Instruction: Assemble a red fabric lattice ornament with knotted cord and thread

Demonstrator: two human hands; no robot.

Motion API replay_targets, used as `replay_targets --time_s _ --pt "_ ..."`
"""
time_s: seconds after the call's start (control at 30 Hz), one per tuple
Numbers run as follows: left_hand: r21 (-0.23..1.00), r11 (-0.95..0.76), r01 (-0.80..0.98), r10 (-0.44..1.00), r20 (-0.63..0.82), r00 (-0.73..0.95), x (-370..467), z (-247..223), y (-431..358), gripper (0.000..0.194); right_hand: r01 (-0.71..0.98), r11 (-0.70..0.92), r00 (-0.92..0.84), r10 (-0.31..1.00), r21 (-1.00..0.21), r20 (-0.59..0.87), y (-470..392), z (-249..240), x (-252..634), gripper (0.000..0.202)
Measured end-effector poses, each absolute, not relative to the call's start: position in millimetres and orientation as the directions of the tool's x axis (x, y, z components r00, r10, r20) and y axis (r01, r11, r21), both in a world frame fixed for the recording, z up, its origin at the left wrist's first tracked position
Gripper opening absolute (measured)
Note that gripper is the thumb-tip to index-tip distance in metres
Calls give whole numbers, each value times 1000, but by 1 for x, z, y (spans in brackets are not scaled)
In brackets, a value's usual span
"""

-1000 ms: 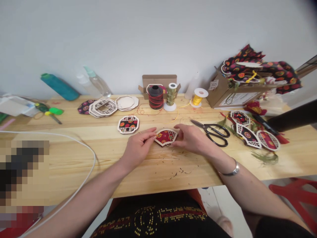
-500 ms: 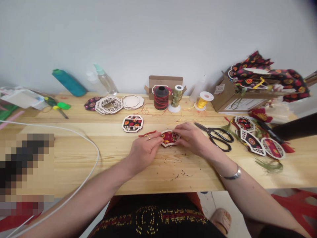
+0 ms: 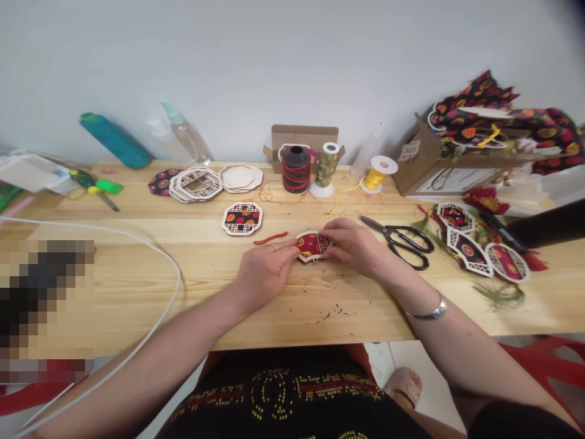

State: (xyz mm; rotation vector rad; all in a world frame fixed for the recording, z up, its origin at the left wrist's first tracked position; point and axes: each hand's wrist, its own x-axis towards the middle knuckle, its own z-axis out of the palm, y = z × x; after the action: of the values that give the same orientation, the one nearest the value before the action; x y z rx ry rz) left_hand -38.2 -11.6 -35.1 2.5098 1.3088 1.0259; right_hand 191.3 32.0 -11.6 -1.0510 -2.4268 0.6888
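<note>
Between my two hands, just above or on the wooden table, is a fan-shaped ornament with red patterned fabric in a pale fretwork frame. My left hand pinches its left end. The fingers of my right hand grip the right end, covering part of the lattice. A red cord lies beside my left fingers. Behind my left hand rests an octagonal ornament with dark fabric. Black-handled scissors lie to the right of my right hand.
Thread spools stand at the back before a small cardboard box. Pale lattice frames are stacked at back left. Several finished ornaments lie right, near a fabric-filled carton. A white cable crosses the left side.
The camera view has shifted slightly. Both hands keep the same hold on the fan-shaped ornament, with almost no movement.
</note>
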Motion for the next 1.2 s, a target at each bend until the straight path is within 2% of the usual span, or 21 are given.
replay_targets --time_s 0.23,0.57,0.8,1.2 --pt "402 -559 725 814 430 390 -40 -36 -13 28 568 566 -609 777 -598 157 33 -12 190 28" --pt "315 -569 760 799 430 420 -39 -35 -13 29 585 581 -626 767 -566 141 33 -13 189 23" --pt "328 -547 770 815 418 400 -37 -34 -12 29 587 594 -643 755 -550 128 32 -12 190 23" --pt "249 -624 740 726 534 433 -39 -39 -10 24 566 616 -647 744 -548 168 30 -12 191 26"
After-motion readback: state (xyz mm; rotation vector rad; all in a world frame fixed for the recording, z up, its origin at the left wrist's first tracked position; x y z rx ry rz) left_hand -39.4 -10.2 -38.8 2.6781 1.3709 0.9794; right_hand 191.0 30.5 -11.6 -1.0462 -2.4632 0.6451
